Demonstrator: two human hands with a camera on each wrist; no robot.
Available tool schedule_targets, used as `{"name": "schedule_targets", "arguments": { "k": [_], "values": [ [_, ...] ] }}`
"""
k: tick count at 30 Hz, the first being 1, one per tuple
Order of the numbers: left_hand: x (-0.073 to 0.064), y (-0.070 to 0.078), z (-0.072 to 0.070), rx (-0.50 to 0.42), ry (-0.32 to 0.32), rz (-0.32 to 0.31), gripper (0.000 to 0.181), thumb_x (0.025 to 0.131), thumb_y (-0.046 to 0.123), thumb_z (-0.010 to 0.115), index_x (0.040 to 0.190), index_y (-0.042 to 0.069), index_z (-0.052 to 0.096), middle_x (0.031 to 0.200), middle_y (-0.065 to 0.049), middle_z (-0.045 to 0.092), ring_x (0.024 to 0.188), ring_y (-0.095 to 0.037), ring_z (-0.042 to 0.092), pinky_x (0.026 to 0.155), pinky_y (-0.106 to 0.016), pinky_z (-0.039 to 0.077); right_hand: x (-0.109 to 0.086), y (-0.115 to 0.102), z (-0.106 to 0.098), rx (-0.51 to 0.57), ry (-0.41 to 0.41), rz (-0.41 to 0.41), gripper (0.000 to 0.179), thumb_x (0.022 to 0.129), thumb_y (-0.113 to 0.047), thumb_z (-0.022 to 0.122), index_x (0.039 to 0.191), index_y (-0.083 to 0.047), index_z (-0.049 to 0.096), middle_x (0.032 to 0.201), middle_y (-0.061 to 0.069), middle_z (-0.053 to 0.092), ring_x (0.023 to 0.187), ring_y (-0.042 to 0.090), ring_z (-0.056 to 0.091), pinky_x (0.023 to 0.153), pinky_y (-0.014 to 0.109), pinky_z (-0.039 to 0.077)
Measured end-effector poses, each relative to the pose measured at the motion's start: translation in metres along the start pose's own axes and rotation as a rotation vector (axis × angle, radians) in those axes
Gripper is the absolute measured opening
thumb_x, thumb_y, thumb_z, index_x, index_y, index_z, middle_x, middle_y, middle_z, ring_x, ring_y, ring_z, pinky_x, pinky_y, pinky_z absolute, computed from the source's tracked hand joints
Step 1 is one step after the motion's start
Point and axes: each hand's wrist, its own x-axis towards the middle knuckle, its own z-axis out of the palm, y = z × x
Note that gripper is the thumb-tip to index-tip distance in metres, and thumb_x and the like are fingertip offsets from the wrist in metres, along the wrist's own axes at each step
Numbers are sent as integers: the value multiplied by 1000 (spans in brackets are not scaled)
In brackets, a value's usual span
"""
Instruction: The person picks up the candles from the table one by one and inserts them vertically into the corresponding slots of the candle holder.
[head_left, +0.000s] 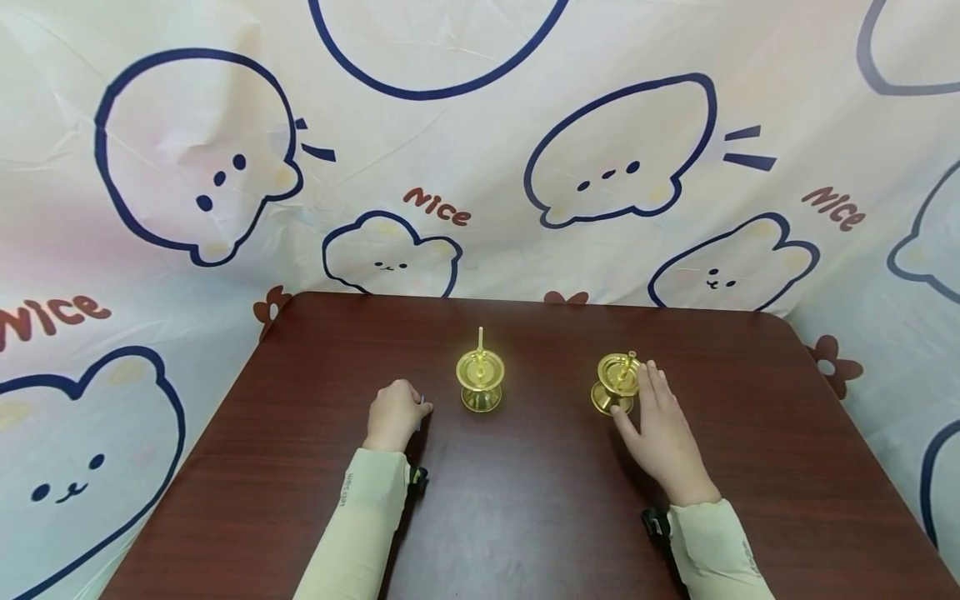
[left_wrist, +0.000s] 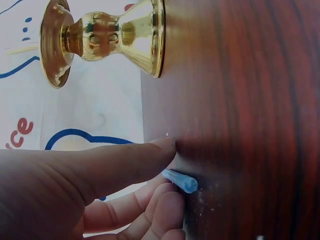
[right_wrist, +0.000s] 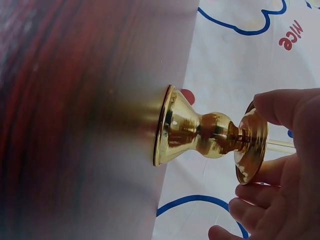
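Observation:
Two brass candle holders with dished tops stand at the table's far half. A thin upright pin rises from the left candle holder [head_left: 481, 375]. To its near left, my left hand [head_left: 393, 417] is low at the tabletop, thumb and fingers pinching a small light-blue waxy stick [left_wrist: 182, 181]; most of the stick is hidden by the fingers. My right hand [head_left: 667, 433] is at the right candle holder [right_wrist: 215, 135], with thumb and index finger on opposite sides of its dish rim. The other fingers lie loosely below in the right wrist view.
The dark brown wooden table [head_left: 525, 500] ends at a curtain [head_left: 495, 150] with cartoon bears, close behind the candle holders. Pale crumbs [left_wrist: 202, 202] lie by the left fingertips. A dark band [head_left: 656, 523] sits at the right wrist.

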Motion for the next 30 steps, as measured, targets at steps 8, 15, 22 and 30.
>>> {"name": "schedule_targets", "arguments": {
  "k": [8,15,22,30],
  "values": [
    [1,0,-1,5,-6,-29,20,87,16,79,75,6,66,76,-6,68,74,-29,67,73,-48,55,0,0,-1,-8,-36,14,82,100,-27,62,157,9,16,164,30,13,150,49,14,114,67,22],
    [1,0,-1,10,-7,-41,18,89,14,77,77,6,65,76,-6,68,70,-27,66,68,-46,55,-1,-1,-1,-15,-18,1,81,100,-27,63,156,11,19,163,31,15,149,50,17,113,69,22],
    [0,2,0,25,7,-29,26,87,9,69,65,10,56,64,-3,58,60,-24,56,55,-39,47,-1,1,1,-27,-10,-11,80,99,-26,64,155,11,21,162,32,17,148,51,18,113,69,22],
    [0,7,1,57,3,-39,43,85,8,66,55,15,36,54,2,34,54,-23,43,50,-38,38,-1,1,2,-41,1,-16,80,99,-27,63,155,11,21,162,32,18,148,50,20,113,70,21]
  ]
}}
